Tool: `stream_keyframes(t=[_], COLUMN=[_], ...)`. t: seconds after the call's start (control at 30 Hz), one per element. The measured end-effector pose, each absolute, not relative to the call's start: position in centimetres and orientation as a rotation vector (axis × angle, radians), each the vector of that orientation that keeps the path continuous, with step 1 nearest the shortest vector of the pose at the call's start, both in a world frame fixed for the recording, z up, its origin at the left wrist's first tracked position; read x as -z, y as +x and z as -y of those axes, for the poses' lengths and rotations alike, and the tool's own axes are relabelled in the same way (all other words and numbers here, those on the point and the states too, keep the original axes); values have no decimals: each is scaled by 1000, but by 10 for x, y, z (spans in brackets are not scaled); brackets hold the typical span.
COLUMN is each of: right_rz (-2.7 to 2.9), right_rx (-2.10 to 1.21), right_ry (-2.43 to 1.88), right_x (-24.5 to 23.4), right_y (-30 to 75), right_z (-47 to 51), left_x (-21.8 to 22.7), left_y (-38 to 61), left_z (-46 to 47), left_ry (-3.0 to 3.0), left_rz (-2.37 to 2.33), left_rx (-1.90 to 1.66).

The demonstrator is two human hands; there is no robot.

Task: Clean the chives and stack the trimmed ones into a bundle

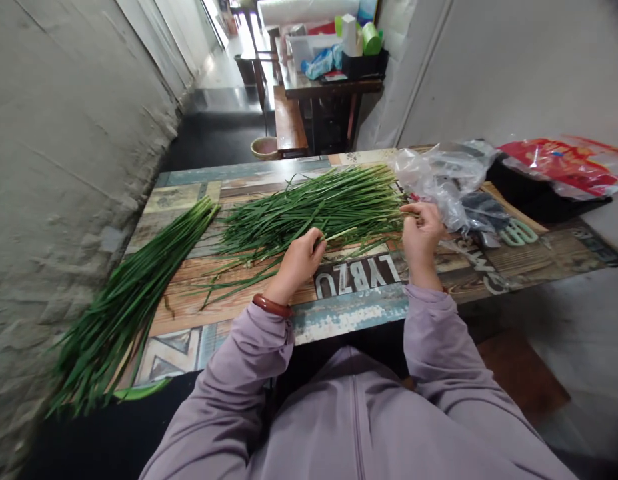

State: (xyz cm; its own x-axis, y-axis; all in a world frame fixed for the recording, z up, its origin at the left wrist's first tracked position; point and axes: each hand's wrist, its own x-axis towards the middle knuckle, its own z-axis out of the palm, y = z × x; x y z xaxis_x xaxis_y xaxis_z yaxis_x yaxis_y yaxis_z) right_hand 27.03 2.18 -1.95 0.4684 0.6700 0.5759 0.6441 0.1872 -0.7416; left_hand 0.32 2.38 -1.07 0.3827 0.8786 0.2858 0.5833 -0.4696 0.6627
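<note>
My left hand (301, 260) is closed around a few garlic chives, whose pale stem ends (343, 234) stick out to the right. At the right end of the pile, my right hand (423, 233) has thumb and fingers pinched on a thin, yellowish garlic chive piece (407, 212). Just beyond both hands lies a broad pile of garlic chives (309, 207), stems pointing right. A second bundle of garlic chives (139, 293) lies along the left end of the table, its leaf tips hanging over the edge. Loose strands lie near my left hand.
The wood-patterned table (359, 320) carries clear plastic bags (439, 177), scissors with pale green handles (519, 233) and a red plastic package (563, 163) at the right. Walls flank both sides. Behind are a bench (290, 120), a basket (265, 148) and another loaded table (333, 87).
</note>
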Motion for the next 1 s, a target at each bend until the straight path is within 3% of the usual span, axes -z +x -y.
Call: stream_keyframes(t=[0.13, 0.43, 1.0], right_rz=[1494, 1994, 1198], right_rx=[185, -125, -1027], right_ry=[-1580, -1271, -1170], right_x=[17, 13, 25], right_y=[268, 220, 196], right_z=[-13, -5, -5], left_x=[9, 5, 2], left_y=[4, 8, 12], left_z=[-22, -17, -8], left_ry=[2208, 2217, 2461], left_rz=[-1261, -1191, -1316], left_rx=[-835, -792, -737])
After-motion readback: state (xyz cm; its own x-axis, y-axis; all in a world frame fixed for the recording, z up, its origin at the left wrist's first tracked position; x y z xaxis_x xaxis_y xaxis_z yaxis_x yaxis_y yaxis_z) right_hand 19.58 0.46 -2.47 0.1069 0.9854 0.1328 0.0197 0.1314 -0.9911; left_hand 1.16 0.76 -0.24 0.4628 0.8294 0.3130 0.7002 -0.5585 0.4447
